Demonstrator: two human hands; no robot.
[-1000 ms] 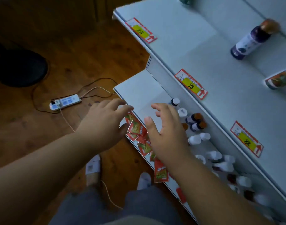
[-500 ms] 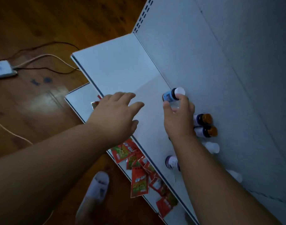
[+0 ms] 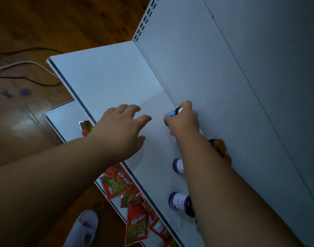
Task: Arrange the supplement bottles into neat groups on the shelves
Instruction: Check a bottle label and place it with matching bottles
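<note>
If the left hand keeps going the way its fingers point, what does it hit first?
Likely the blue-labelled bottle held by the right hand. The left hand hovers open over bare shelf, fingers aimed toward it, with nothing between them. Depth is hard to judge from this single view.

My shelf [image 3: 108,82] looks like smooth, matt painted metal. The floor [image 3: 28,131] is glossy varnished wood (it catches the light). The sachets [image 3: 117,184] below look shiny, crinkled foil or plastic.
</note>
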